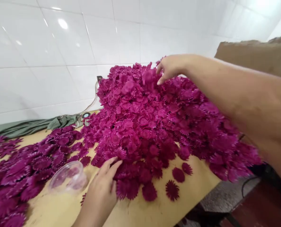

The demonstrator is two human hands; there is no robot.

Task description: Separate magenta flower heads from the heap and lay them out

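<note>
A large heap of magenta cloth-like flower pieces (140, 116) with fringed edges rises in the middle, up against the wall. At the heap's front left edge, my left hand (103, 181) rests against the pieces with its fingers stretched out and slightly apart. My right hand (171, 66) reaches across to the top of the heap, its thumb and fingers curved and spread apart over the pieces. Whether any piece sits between those fingers is partly hidden. A few loose flower pieces (172, 190) lie flat in front of the heap.
A clear plastic tub (68, 176) stands left of my left hand on the yellow tabletop (154, 211). More magenta flower pieces (43, 160) spread at the left. Green cloth (36, 126) lies along the tiled wall (60, 44). Brown cardboard (254, 56) stands at the right.
</note>
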